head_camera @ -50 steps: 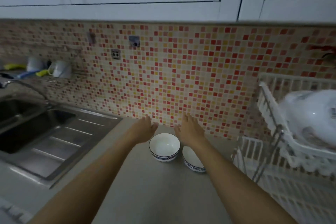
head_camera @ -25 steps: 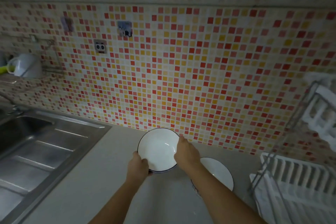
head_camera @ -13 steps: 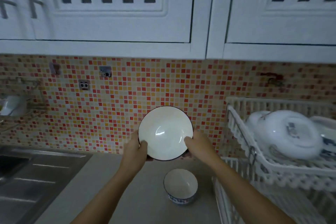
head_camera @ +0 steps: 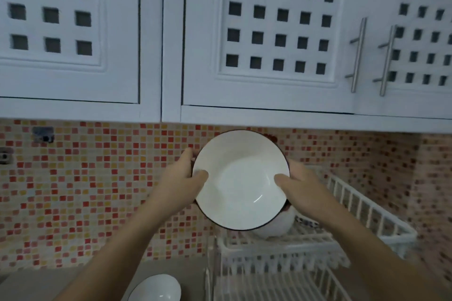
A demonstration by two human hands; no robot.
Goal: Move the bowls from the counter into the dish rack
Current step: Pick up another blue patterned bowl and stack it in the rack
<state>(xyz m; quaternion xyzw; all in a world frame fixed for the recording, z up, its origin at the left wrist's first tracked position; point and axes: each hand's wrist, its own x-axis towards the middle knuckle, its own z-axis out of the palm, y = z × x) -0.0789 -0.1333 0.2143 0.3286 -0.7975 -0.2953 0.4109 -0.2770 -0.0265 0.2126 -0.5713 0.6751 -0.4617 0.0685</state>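
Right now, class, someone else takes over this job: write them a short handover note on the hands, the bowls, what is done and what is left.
Left hand and right hand: both grip the big bowl by its rim, thumbs inside.
The big bowl is in the air, beside the rack's upper tier, tilted toward the camera.
Small bowl: on the counter.
Done: no bowl racked from the counter.
Left: rack the big bowl, then the small one.
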